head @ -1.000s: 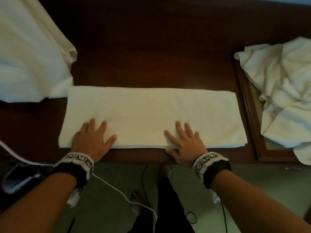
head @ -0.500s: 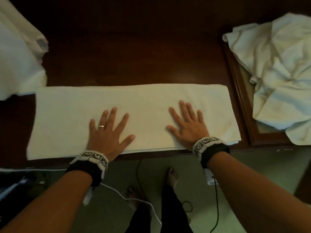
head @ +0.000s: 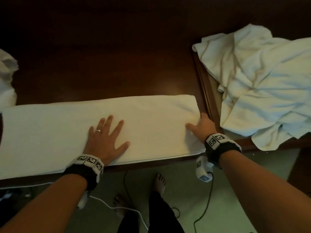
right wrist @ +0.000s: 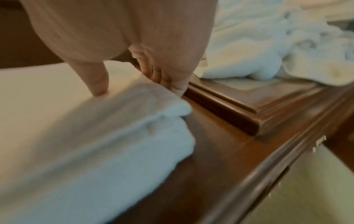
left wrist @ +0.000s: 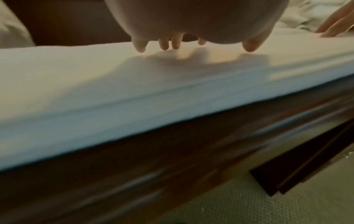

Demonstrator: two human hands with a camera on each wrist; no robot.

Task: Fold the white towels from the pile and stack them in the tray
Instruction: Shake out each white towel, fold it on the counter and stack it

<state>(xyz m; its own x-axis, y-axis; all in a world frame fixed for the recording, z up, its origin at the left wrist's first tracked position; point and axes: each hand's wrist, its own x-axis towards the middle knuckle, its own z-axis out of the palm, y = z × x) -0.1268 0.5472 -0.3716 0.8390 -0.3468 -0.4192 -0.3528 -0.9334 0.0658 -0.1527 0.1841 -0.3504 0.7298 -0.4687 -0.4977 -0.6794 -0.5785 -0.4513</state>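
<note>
Towel, white, folded into a long band [head: 64, 132], lying along the near edge of a dark wooden table [head: 101, 56]; left hand [head: 106, 140] flat on its middle, fingers straight and spread, a ring on one finger [head: 98, 131]; in the left wrist view the fingertips [left wrist: 141, 48] sit on the cloth surface; right hand [head: 201, 127] at the towel's right end, thumb [right wrist: 93, 78] pressed on top and fingers [right wrist: 172, 78] curled down round the end edge, clamped on the layered corner, which is bunched and slightly lifted; both wrists with black bands bearing black-and-white marker tags [head: 90, 161]; just beside the right hand, a wooden tray [head: 204, 91] with raised moulded rim, apart from the towel's end by a narrow strip of bare table; rumpled white towels [head: 255, 84] heaped in the tray and spilling over its near rim; more white cloth [head: 6, 84] at the table's far left edge; below, greenish floor [head: 218, 207], cables, the person's bare feet.
</note>
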